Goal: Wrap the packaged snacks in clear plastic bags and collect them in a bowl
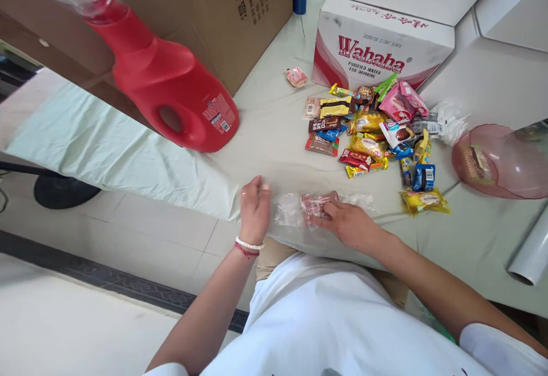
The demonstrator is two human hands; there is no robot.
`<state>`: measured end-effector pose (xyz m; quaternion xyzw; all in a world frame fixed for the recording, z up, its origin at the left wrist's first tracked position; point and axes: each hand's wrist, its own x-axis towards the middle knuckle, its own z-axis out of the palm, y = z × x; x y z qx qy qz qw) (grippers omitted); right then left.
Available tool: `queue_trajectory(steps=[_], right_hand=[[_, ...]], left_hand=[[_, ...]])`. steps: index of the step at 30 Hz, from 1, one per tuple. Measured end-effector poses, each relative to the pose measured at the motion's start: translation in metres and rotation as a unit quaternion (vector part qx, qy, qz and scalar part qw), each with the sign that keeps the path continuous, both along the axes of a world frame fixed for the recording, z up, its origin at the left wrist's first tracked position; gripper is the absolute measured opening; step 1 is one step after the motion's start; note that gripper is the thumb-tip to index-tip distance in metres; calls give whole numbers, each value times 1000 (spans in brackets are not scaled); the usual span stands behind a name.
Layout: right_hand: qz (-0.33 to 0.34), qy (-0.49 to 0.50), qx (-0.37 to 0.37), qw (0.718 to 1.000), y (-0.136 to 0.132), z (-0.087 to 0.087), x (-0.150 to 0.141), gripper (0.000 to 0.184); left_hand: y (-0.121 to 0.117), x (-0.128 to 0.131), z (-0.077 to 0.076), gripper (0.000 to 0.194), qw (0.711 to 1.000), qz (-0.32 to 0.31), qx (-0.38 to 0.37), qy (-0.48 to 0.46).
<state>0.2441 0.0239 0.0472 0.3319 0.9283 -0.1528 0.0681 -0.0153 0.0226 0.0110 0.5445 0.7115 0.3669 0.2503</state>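
A reddish-brown snack packet (315,203) lies near the table's front edge on a strip of clear plastic film (287,209). My right hand (353,226) has its fingers and thumb on the packet's right side, gripping it against the table. Just left of the film is my left hand (254,210), slightly blurred, with its fingers curled in and the thumb close to them. Whatever it may be pinching is too small or hidden. Beyond my right hand lies a pile of wrapped snacks (368,122) in yellow, red, blue, pink and brown.
A large red bottle (188,88) stands at the left before a cardboard box (188,16). Behind the snacks is a white Wahaha carton (381,45). A pink clear bowl (509,165) holding a snack and a roll of film (531,250) are at right. One pink packet (296,77) lies apart.
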Motion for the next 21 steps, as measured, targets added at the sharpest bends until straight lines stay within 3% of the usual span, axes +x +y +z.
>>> queue_trajectory(steps=[2,4,6,9,11,13,16,18,21], right_hand=[[-16,5,-11,1000,0,3,0,62],[-28,31,-40,998,0,3,3,59],[-30,74,-73,994,0,3,7,57],[-27,134,-107,985,-4,4,12,56],[-44,154,-115,980,-7,7,13,51],[-60,171,-125,975,-10,11,17,48],[-69,224,-162,959,-13,11,27,42],[-157,247,-141,946,-13,4,35,37],[-358,175,13,917,-14,-9,42,41]], left_hand=[[1,9,6,43,995,-66,-4,69],[-4,16,13,31,990,-111,-23,83],[-12,21,20,18,993,-106,-59,10],[-18,34,30,20,978,-88,-111,-153],[-17,50,32,20,968,-114,-110,-193],[-14,67,30,26,973,-164,-74,-144],[-11,85,22,37,970,-241,-8,9],[-11,90,18,37,960,-259,10,110],[-14,93,15,32,948,-236,-6,212]])
